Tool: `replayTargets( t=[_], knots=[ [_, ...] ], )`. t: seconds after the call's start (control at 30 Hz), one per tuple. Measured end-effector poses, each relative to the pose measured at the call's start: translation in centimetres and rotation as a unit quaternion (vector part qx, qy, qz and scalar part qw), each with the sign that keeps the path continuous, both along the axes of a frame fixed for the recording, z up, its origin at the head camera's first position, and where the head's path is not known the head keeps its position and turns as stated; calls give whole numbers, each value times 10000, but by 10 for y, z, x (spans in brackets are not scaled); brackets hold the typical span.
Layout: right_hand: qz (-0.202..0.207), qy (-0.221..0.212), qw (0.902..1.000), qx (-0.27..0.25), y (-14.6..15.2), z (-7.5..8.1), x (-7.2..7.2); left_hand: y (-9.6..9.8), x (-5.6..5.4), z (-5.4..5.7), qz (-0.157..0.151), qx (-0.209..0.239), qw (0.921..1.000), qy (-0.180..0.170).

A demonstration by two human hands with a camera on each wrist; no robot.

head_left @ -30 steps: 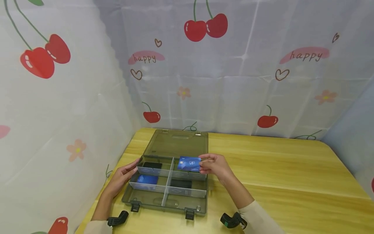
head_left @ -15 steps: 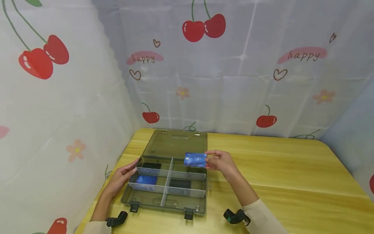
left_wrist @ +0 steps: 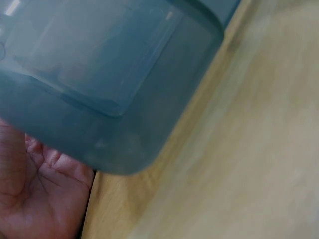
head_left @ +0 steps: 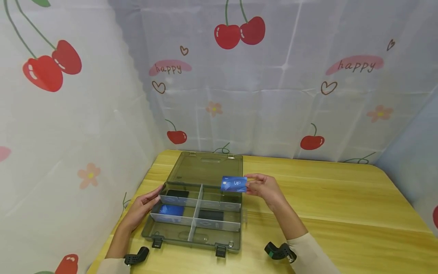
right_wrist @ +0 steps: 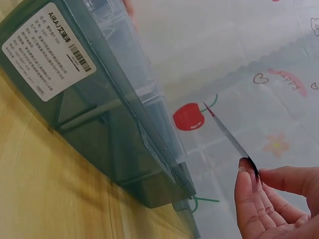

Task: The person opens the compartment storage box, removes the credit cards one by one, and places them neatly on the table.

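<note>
My right hand [head_left: 267, 189] pinches a blue card [head_left: 234, 183] marked "VIP" by its right edge, between thumb and fingers. The card is up over the back right of a smoky, see-through divided box [head_left: 215, 241]; the right wrist view shows this card [right_wrist: 230, 137] edge-on, beyond the box's side. My left hand [head_left: 141, 209] rests against the box's left side, fingers extended along its rim. Another blue card [head_left: 172, 210] lies in the middle left compartment. Flat dark rectangles lie in the back left compartment [head_left: 177, 194] and middle right compartment [head_left: 211, 215].
The box's lid [head_left: 205, 167] is folded back flat on the wood-grain table [head_left: 325, 198]. Two black latches, one on the left [head_left: 157, 243] and one on the right [head_left: 221, 250], stick out in front. Cherry-printed cloth [head_left: 256, 106] hangs behind and at the left.
My right hand has moved up and to the right with the VIP card, from over the back right compartment to above its right edge. My left hand stays against the box.
</note>
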State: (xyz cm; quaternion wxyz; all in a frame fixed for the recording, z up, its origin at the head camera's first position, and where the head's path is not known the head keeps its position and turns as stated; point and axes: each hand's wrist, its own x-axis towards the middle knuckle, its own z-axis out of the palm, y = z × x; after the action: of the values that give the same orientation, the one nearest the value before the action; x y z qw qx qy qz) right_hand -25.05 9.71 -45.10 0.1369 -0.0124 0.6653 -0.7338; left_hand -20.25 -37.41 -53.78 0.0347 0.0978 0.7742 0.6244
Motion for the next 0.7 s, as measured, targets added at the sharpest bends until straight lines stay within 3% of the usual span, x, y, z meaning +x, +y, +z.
replayTargets(
  t=[0.7],
  knots=[
    [-330, -60, 9994, 32, 23, 5, -9, -2, -2, -1, -34, -58, 9999, 82]
  ],
)
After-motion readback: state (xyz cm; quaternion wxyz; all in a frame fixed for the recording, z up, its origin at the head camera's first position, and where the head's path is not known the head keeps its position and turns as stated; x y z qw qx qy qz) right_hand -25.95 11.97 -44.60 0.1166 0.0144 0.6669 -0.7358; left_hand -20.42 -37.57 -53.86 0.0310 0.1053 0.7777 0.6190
